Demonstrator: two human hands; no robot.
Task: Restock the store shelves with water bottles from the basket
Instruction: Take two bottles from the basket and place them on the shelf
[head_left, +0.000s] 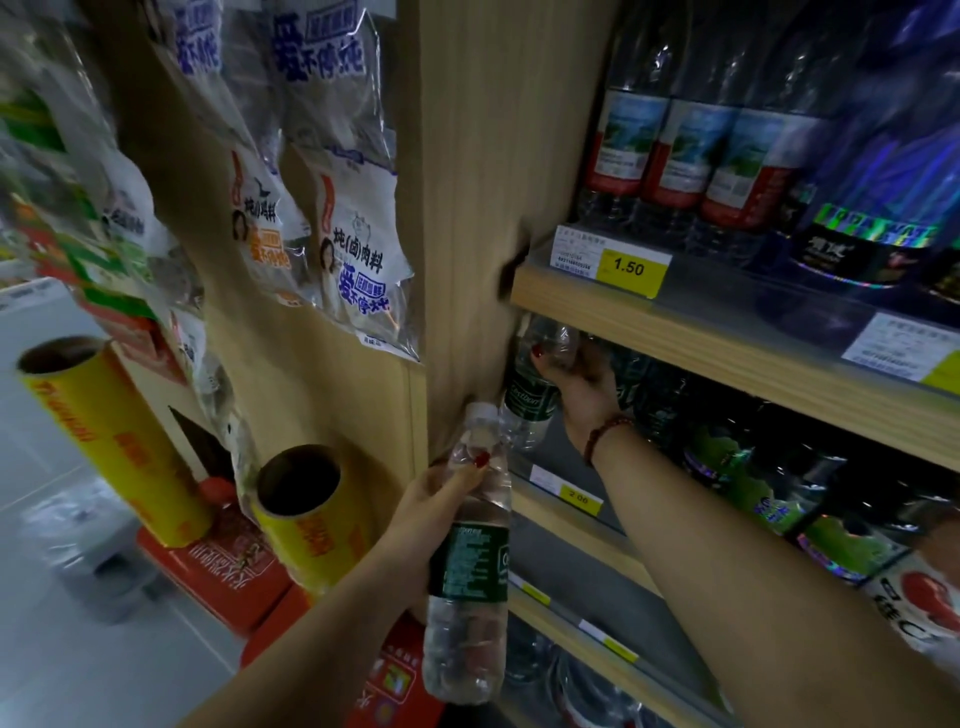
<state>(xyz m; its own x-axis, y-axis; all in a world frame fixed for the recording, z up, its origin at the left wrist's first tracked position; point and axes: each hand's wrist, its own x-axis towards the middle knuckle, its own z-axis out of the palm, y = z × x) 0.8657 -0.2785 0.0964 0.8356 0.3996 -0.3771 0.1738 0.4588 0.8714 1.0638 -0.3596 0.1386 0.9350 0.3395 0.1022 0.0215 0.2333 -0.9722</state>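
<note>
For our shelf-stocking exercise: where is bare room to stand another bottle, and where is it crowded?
Bare: grey shelf floor beside the wooden side panel, under the right hand; also the shelf below. Crowded: the top shelf's bottles.

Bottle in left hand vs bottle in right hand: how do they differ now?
Left-hand bottle is out in front of the wooden side panel; right-hand bottle is inside the shelf bay.
Left-hand bottle shows its white cap; right-hand bottle's cap is out of sight.
Shared: clear plastic, dark green label, gripped near the top.
</note>
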